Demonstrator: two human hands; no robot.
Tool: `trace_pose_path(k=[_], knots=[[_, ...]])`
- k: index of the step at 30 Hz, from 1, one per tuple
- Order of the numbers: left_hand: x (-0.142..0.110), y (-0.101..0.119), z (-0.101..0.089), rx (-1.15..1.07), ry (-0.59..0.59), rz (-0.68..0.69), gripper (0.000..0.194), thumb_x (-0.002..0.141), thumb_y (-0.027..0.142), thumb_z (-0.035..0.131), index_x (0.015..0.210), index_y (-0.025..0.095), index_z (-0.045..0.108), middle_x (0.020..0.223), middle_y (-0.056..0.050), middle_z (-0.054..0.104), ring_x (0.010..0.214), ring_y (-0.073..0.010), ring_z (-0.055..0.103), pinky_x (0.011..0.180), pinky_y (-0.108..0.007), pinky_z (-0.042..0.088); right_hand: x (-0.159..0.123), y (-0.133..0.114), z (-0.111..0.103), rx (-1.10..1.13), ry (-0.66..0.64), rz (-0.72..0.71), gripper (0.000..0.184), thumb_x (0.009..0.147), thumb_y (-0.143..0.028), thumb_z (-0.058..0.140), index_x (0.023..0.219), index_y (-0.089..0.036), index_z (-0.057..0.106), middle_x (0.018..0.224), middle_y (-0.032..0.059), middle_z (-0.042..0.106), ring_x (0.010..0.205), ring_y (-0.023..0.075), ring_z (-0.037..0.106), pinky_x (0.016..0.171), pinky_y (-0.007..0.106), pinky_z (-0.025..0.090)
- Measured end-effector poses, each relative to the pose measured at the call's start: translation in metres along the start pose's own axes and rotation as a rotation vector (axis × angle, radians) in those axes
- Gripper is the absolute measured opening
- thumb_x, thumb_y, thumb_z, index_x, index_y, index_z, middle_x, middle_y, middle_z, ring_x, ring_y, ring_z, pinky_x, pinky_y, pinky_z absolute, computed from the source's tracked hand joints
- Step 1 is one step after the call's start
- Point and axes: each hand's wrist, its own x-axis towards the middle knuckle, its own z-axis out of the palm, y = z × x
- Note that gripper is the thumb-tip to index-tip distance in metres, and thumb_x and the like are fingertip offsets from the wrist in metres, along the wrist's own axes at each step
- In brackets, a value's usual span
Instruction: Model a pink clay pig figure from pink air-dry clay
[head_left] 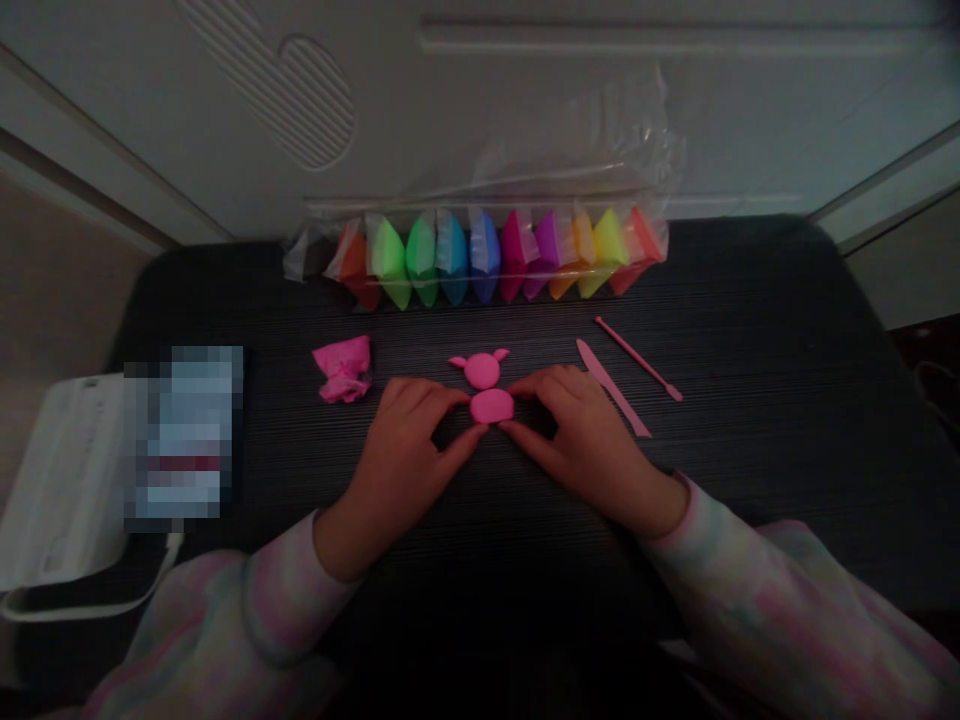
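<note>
Head view: your left hand (409, 440) and right hand (592, 435) meet at the pink oval (492, 407), which lies between your fingertips on the dark table (750, 350). Each thumb and forefinger is parted only by about the oval's depth, tips at its edges. Holding it from both ends probably steadies it and spreads the pressure, as it looks soft. Just beyond your grip is the pink round piece (481, 371) with two ear-like points; whether it touches the oval, you cannot tell from here.

The flat pink blade (613, 390) and thin pink stick (639, 358) lie beyond your right hand, seemingly for easy reach. A crumpled pink packet (345, 368) sits beyond your left. Farther off, coloured packets (485, 255) line up in a clear bag (630, 150). Nothing stands between your fingertips and the oval.
</note>
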Motion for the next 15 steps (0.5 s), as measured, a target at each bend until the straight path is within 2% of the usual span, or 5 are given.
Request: trace_pose_path(k=[6,15], knots=[[0.0005,0.0005,-0.0003,-0.006,0.002,0.014,0.021,0.077,0.031,0.056,0.090,0.015,0.059,0.082,-0.005,0.059,0.082,-0.0202,0.050,0.073,-0.036,0.041,0.0008,-0.0004,0.0008,-0.009,-0.004,0.011,0.019,0.079,-0.029,0.055,0.092,-0.016,0.055,0.090,0.0073,0.059,0.085,0.0229,0.052,0.075,0.038,0.040],[-0.0022,0.0026,-0.0052,-0.067,0.013,-0.020,0.016,0.077,0.022,0.052,0.091,0.017,0.055,0.087,-0.005,0.059,0.085,-0.0203,0.051,0.076,-0.036,0.041,-0.0008,-0.0005,-0.0004,-0.010,-0.016,-0.020,0.020,0.078,-0.030,0.056,0.092,-0.016,0.055,0.092,0.0070,0.060,0.086,0.0228,0.052,0.076,0.038,0.039]])
